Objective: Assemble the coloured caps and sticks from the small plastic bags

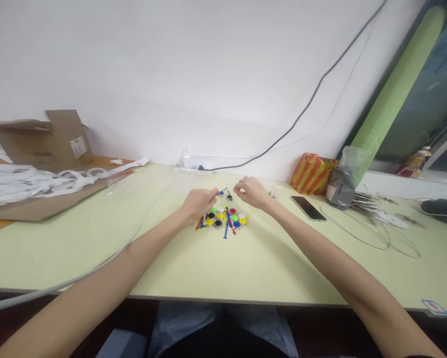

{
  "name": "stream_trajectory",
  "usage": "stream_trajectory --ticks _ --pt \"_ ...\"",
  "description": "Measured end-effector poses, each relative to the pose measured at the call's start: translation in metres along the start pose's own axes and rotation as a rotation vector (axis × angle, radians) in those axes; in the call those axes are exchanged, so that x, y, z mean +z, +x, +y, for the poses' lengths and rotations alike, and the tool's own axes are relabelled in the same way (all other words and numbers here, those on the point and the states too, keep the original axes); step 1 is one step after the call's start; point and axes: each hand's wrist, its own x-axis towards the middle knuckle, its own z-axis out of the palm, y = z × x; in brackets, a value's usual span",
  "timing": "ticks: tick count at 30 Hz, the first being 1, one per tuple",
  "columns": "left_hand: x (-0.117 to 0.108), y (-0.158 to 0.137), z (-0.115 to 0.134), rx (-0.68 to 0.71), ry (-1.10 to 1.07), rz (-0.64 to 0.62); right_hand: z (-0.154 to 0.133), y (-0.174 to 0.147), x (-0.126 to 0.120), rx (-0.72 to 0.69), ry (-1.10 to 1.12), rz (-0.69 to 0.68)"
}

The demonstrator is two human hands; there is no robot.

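Note:
Above the far side of a cluster of small plastic pieces, my left hand (pixel 204 203) is closed in a pinch. A small blue piece (pixel 222 192) shows right at its fingertips; whether it is gripped I cannot tell. My right hand (pixel 253 192) is also closed, fingers curled down, with a small red piece (pixel 242 192) by the fingertips. Between the hands stands a small black piece (pixel 229 196). Nearer to me lie several round discs, among them a black disc (pixel 218 223), a yellow disc (pixel 243 221) and a blue disc (pixel 236 224). Thin sticks, including a blue stick (pixel 226 229), lie among them.
A cardboard box (pixel 40 144) and white strips (pixel 33 184) occupy the left. A power strip (pixel 193 169) sits against the wall. On the right are a striped bag (pixel 308 173), a phone (pixel 308 208), a grey pouch (pixel 338 188) and loose wire. A pale cable (pixel 107 261) passes by my left forearm.

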Motion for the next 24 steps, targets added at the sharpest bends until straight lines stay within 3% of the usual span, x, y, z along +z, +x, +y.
stream_trajectory --ticks 5,9,13,18,21,24 --pt "0.001 0.001 0.001 0.019 -0.061 0.001 -0.021 -0.041 -0.012 -0.066 0.036 -0.011" --pt "0.001 -0.001 0.011 0.124 -0.170 0.023 -0.032 -0.070 0.006 0.053 0.183 0.098" --pt "0.001 -0.001 0.020 0.243 -0.250 0.010 -0.029 -0.075 0.021 0.078 0.290 0.088" --pt "0.003 0.000 0.023 0.340 -0.254 -0.048 -0.020 -0.070 0.019 0.118 0.322 0.045" --pt "0.000 -0.001 0.028 0.337 -0.292 -0.025 -0.014 -0.070 0.016 0.141 0.335 0.057" --pt "-0.006 -0.004 0.041 0.195 -0.464 0.017 -0.014 -0.072 0.010 0.180 0.388 0.203"
